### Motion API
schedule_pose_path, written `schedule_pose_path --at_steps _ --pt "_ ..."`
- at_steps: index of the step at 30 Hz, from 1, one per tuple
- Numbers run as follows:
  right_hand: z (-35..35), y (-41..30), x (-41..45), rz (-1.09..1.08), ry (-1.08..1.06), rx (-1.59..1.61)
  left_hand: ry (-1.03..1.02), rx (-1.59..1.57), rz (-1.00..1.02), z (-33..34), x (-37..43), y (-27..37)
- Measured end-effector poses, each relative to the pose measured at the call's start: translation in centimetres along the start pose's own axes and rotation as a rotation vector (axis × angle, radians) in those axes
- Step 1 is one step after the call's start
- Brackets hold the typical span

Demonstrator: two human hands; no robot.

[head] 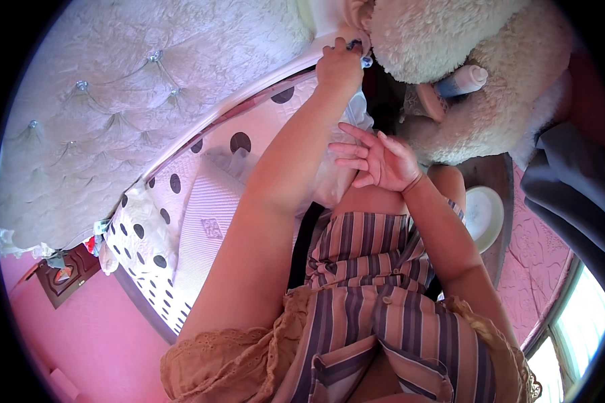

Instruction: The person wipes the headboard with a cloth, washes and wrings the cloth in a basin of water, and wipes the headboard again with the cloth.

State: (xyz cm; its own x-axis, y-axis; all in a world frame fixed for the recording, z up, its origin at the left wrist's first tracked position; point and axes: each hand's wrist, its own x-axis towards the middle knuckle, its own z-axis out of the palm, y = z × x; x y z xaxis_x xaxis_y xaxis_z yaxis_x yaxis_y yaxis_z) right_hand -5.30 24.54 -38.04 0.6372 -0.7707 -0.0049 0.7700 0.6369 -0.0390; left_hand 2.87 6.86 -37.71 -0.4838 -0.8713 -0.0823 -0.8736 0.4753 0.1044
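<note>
My left hand [340,64] reaches up to the curved end of the bed's headboard frame, its fingers around a small blue-and-white thing [354,45] that I cannot name. Just below it, a translucent plastic bag [358,111] hangs or lies by the mattress edge. My right hand [383,158] is lower and to the right, palm up with fingers spread and nothing in it. Under my left arm lies the white bedding with black dots [240,142], and on it a lilac ribbed cloth [217,216].
A tufted headboard [116,121] with crystal buttons fills the upper left. At the upper right, a large fluffy plush toy [504,65] has a blue-and-white bottle [461,82] against it. Below are a white basin [483,219] and dark cloth [569,176].
</note>
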Motion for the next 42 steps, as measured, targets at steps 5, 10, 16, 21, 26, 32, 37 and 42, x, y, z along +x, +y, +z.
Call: schedule_pose_path --at_steps 5,10,16,21,26,32,37,42 --pt "0.1 -0.1 -0.4 -0.008 0.018 -0.009 -0.073 -0.021 -0.046 -0.7 -1.4 -2.1" --pt "0.0 0.0 -0.3 -0.012 0.021 0.018 -0.145 0.067 -0.16 -2.0 -4.8 -8.0" --pt "0.1 0.0 -0.3 -0.005 0.004 0.023 -0.181 0.046 -0.261 -2.5 -4.3 -6.8" --pt "0.3 -0.2 -0.3 0.008 0.029 -0.029 -0.107 -0.034 -0.065 -0.9 -0.4 -1.0" --pt "0.8 0.2 -0.6 -0.089 0.147 -0.128 -0.143 -0.114 -0.028 -0.7 1.3 2.8" --pt "4.6 -0.6 0.7 -0.603 0.743 -0.599 -0.341 -1.043 -0.114 -5.1 -6.8 -3.6" --pt "2.5 -4.1 4.4 -0.447 0.97 -1.368 -0.254 -1.006 -0.043 -3.6 -11.4 -4.3" --pt "5.0 -5.3 5.8 -0.423 1.073 -1.697 -0.165 -1.534 -0.138 -1.4 -11.8 -3.1"
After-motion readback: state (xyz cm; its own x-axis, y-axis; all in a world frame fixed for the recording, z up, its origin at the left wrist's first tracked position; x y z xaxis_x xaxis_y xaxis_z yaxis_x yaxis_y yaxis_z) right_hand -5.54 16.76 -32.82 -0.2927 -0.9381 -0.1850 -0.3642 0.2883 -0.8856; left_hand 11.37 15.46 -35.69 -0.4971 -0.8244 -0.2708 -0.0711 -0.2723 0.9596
